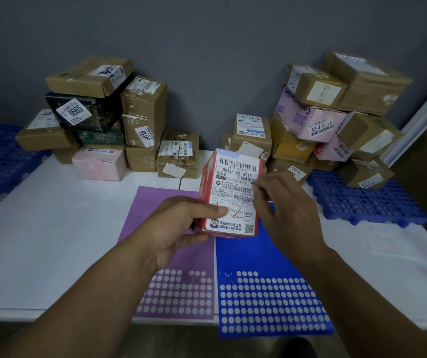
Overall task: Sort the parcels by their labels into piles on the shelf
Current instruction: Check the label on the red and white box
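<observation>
parcel [235,182] – red, white label up – held in the left hand [178,223], thumb on the label, above purple sheet [140,218] and blue sheet [253,257]; right hand [287,210] fingers at its right edge – grip unclear.

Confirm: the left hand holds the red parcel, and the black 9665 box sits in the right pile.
Not quite. The head view shows the black 9665 box in the left pile, not the right. The left hand does hold the red parcel.
</observation>
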